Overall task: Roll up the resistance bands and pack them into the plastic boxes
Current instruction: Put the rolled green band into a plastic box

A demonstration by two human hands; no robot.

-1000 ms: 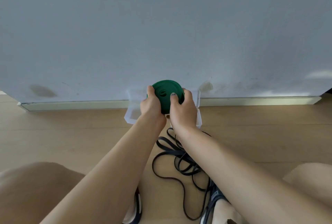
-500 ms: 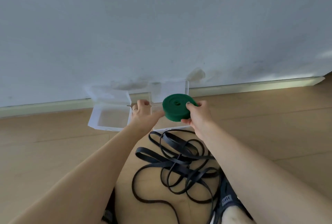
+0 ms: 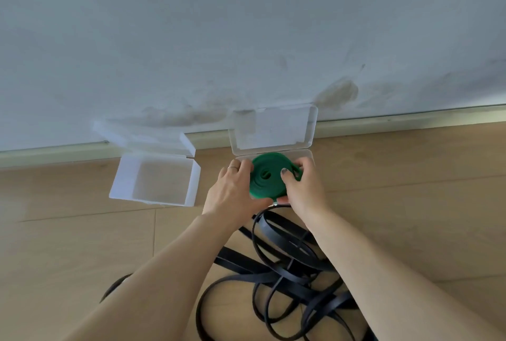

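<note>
The green band (image 3: 267, 177) is wound into a flat, tight coil with a small curl at its centre, its outer turn slightly loose on the right side; it sits in the mouth of the right-hand plastic box (image 3: 273, 132), tilted rather than lying flat, though whether it touches the box bottom cannot be told; the left hand (image 3: 232, 190) rests against the coil's left edge with fingers curved along it and the thumb running under its near rim, a ring on 1 finger; the right hand (image 3: 302, 184) grips the coil's right side, thumb pressed on the top face and fingers curled behind; this clear box has its hinged lid standing open and leaning against the wall (image 3: 246, 39), and both hands cover most of its tray; a 2nd clear box (image 3: 156, 179) lies on the wooden floor (image 3: 68, 245) to the left, well apart from the hands, lid also open toward the skirting board; nearer the person, a black band (image 3: 284, 266) lies unrolled in a loose tangle of loops on the floor, between and beneath the 2 forearms, its farthest loop just beside the wrists.
</note>
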